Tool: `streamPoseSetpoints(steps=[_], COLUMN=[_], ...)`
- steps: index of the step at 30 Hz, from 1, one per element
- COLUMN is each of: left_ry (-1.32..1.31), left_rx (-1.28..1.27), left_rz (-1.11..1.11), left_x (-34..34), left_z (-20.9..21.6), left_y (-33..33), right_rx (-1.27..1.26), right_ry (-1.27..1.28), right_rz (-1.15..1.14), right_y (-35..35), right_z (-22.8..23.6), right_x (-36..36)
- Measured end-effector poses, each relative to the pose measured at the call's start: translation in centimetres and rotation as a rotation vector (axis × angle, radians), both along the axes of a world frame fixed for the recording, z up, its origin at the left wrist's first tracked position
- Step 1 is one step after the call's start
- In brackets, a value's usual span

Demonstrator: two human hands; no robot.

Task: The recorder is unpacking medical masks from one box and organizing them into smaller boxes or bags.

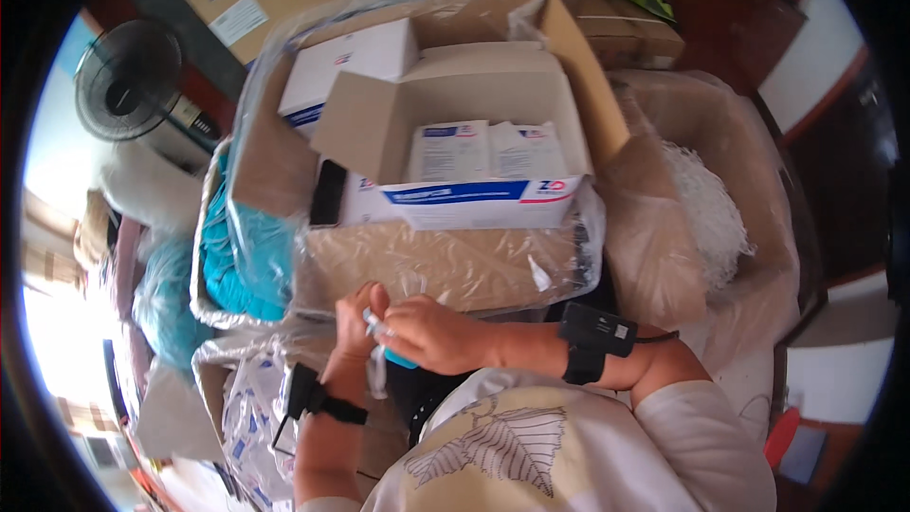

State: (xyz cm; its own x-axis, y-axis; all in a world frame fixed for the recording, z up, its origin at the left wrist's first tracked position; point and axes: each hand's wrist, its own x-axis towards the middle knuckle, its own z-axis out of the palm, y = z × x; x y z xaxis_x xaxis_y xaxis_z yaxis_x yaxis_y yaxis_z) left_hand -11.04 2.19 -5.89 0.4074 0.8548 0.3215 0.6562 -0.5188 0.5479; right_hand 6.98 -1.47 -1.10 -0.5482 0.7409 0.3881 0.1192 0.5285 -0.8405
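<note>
Indoors, over to a plastic-lined carton [441, 265], with a black fan [128, 81] off left. Clamps right hand [436, 334] on a small whitish piece [373, 321], this side of the carton, touching left hand [354, 319] (cannot tell how firmly closed). Count now: one open white box [474, 209], two packets [453, 154] showing inside, one larger-looking white carton box [346, 66] behind left.

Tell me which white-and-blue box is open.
The front box, flaps spread, white packets showing inside; the rear-left box has a closed top.
</note>
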Motion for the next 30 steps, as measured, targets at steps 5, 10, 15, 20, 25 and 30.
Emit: streamPoseSetpoints(steps=[5, 10, 15, 20, 25, 30], left_ry=[-0.105, -0.072, -0.842, -1.356, -1.521, -1.787], left_rx=[0.114, 0.055, -0.051, -0.468, -0.739, -0.75], left_rz=[-0.165, 0.543, 1.056, 0.859, 0.587, 0.798], left_x=[2.6, -19.1, -14.6, -9.8, -8.9, -10.6], left_z=[2.7, -5.1, 4.6, -0.1, -6.2, -4.6], left_y=[1.2, 6.8, 4.7, 3.5, -1.5, -1.0], right_rx=[0.179, 0.079, -0.006, 0.198, -0.169, -0.247], right_ry=[-0.028, 0.052, -0.052, -0.997, -0.755, -0.078], right_rz=[0.004, 0.263, -0.707, -1.342, -1.408, -1.153], right_y=[-0.8, -4.1, -3.7, 0.4, 5.9, 5.6], right_z=[1.3, 4.5, 6.7, 5.0, 5.2, 5.0], right_x=[2.0, 7.9, 25.5, 43.7, 43.1, 31.2])
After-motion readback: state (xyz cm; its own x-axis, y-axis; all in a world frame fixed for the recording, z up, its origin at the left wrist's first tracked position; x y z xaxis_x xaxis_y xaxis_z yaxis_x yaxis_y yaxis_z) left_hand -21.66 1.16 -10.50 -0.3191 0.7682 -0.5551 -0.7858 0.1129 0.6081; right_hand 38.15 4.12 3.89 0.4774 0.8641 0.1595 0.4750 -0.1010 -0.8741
